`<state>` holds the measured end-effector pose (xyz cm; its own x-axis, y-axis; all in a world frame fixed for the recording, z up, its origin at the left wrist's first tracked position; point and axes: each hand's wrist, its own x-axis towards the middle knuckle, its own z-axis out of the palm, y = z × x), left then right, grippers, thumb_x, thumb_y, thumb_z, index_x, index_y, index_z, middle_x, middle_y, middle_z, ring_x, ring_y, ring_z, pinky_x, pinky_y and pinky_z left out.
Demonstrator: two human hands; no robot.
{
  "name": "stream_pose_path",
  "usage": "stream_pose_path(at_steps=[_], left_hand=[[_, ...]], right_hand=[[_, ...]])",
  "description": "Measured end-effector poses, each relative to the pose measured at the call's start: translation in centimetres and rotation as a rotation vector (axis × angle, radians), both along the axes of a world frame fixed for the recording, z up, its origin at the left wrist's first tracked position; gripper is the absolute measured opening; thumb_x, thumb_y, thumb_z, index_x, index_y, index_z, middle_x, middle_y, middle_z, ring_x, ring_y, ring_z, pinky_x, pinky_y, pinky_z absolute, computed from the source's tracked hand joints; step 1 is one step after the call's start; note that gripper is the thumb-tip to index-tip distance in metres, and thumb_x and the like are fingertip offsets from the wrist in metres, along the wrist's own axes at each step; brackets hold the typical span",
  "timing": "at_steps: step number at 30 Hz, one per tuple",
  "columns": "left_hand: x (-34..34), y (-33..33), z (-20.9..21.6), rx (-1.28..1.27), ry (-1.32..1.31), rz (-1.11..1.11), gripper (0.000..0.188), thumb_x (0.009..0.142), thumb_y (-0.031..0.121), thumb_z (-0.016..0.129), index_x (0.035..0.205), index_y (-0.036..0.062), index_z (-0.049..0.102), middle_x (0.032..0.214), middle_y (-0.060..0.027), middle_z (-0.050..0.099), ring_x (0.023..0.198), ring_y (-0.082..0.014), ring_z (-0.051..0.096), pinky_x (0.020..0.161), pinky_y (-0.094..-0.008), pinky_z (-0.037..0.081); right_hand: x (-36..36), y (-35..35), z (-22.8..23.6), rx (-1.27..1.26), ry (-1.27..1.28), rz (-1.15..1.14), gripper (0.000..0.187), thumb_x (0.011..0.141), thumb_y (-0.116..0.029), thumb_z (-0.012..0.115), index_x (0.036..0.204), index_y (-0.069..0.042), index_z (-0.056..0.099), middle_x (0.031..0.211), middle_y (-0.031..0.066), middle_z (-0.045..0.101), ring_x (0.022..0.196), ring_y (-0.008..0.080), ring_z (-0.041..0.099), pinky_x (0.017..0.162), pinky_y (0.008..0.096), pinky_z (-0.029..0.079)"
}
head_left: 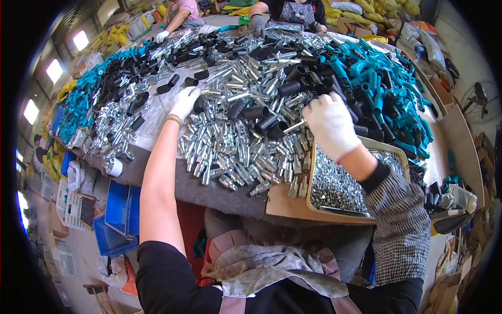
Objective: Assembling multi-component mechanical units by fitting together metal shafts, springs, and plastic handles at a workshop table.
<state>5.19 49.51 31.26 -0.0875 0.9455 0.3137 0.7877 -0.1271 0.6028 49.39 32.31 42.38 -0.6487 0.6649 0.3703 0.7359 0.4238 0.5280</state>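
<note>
Metal parts (235, 152) heaped on a table (230, 200). The right hand (329, 125), fingers curled, grips a silver rod (294, 126) over the heap, left of the teal handles (374, 78) and near a tray (310, 188) of small pieces. The left hand (184, 102), fingers bent, lies beside a black sleeve (198, 105); whether it holds anything cannot be told.

Worktable (201, 192), grey fabric cover; whitish sheet (158, 118) showing left of centre. Shiny metal fittings (230, 141) heaped mid-table, black cylindrical sleeves (256, 113) mixed among them. Teal plastic pieces (376, 78) piled at both sides. Near edge, right: pale-rimmed tray (311, 178) of small metal parts (337, 183), brown cardboard (281, 203) beneath.
</note>
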Motion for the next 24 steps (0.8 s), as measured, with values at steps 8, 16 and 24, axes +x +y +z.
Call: stream_pose_path(at_steps=[8,16,24], left_hand=[[4.9,7.8,1.5,-0.291,-0.528,-0.263,0.07,0.1,0.057,0.047,0.143,0.0019,0.05,0.143,-0.011,0.055,0.131,-0.0214,0.05,0.111,-0.0334,0.035],[15.2,3.3,5.0,-0.317,0.208,-0.438,0.082,0.089,0.072,0.054,0.132,0.0034,0.061,0.129,-0.0174,0.064,0.123,-0.0309,0.058,0.106,-0.0374,0.041],[19.2,-5.5,3.7,-0.172,0.087,-0.273,0.065,0.091,0.052,0.061,0.129,-0.0003,0.062,0.129,-0.0188,0.065,0.122,-0.0304,0.06,0.104,-0.0363,0.044]], right_hand=[[2.1,-14.0,0.4,-1.486,1.041,0.083,0.041,0.098,-0.04,0.058,0.121,-0.006,0.06,0.102,0.0183,0.066,0.097,0.0354,0.067,0.085,0.0412,0.052],[-6.8,-17.8,-13.2,-2.33,1.835,0.245,0.028,0.104,-0.031,0.054,0.119,-0.008,0.059,0.105,0.0,0.063,0.088,0.0078,0.058,0.078,0.0233,0.048],[-11.3,-17.2,-14.3,-2.236,2.446,0.634,0.036,0.101,-0.035,0.058,0.124,-0.008,0.054,0.135,0.0095,0.057,0.117,0.0234,0.061,0.096,0.0391,0.051]])
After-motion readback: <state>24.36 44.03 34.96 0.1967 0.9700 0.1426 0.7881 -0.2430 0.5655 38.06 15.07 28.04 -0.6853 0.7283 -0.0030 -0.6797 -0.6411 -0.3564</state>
